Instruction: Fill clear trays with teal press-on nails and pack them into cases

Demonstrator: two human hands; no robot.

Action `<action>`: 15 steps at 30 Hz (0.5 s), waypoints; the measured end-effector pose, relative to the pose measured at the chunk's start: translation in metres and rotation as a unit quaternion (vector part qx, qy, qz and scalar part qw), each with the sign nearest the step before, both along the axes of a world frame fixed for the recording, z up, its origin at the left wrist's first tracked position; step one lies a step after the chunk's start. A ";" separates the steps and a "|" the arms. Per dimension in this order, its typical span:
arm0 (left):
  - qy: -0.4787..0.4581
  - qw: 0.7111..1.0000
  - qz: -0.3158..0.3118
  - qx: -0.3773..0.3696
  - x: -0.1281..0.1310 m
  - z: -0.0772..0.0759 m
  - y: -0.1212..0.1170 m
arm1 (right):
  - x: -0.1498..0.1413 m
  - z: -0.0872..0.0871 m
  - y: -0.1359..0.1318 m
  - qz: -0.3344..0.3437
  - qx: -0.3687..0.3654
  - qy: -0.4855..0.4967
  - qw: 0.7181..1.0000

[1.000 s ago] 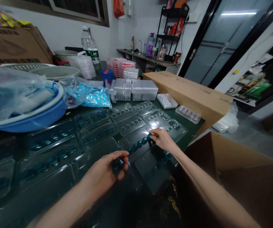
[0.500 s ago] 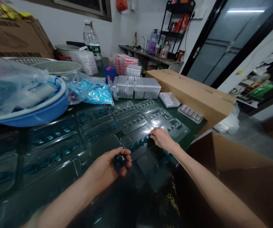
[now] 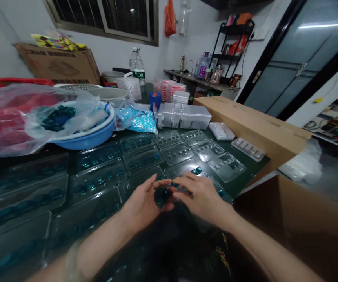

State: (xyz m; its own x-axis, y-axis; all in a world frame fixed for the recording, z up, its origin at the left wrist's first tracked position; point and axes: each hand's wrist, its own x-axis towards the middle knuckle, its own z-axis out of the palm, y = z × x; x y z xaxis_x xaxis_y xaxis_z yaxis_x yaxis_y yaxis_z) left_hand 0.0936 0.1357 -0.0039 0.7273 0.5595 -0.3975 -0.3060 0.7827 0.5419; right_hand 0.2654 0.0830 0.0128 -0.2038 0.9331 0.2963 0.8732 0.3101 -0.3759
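Left hand (image 3: 145,203): palm up, fingers curled around dark teal glossy pieces (image 3: 160,196); their number cannot be told. Right hand (image 3: 206,196): fingers narrow, tips beside the pieces in the left palm; whether they grip a piece cannot be told. Both hands are above the dark green counter (image 3: 253,167).

Containers:
- Clear rectangular plastic tray (image 3: 180,167) beyond the right hand: 1 teal glossy piece (image 3: 197,170) shows above the knuckles.
- Clear plastic trays to the left (image 3: 98,178): rows of teal pieces; blur and cropping prevent a full count.
- Round blue plastic basin (image 3: 83,141): dark teal mass (image 3: 59,117) visible beside a translucent plastic bag (image 3: 4,117) draped over the rim.
- Clear bag of light-blue packets (image 3: 142,122): packet count unreadable.
- White square tray (image 3: 221,131): small white items.

Counts: 5 clear trays with colourless rows (image 3: 177,152), 1 blue plastic cup (image 3: 155,101), 1 green-labelled clear bottle (image 3: 137,66), 1 open brown cardboard box (image 3: 318,215).
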 end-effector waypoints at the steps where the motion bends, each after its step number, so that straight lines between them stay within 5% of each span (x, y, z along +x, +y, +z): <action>1: -0.010 1.000 -0.002 0.003 0.000 0.001 -0.001 | -0.010 -0.001 -0.004 0.013 0.000 0.005 1.000; 5: -0.019 1.000 -0.008 0.011 -0.003 0.004 -0.006 | -0.028 -0.008 -0.003 0.005 -0.009 0.035 0.999; 8: 0.012 0.999 -0.013 0.028 -0.007 0.004 -0.008 | -0.024 -0.012 0.003 0.010 -0.055 0.162 0.985; 15: 0.105 0.979 0.012 0.177 -0.014 0.001 -0.012 | -0.020 -0.019 0.007 -0.025 -0.211 0.505 0.836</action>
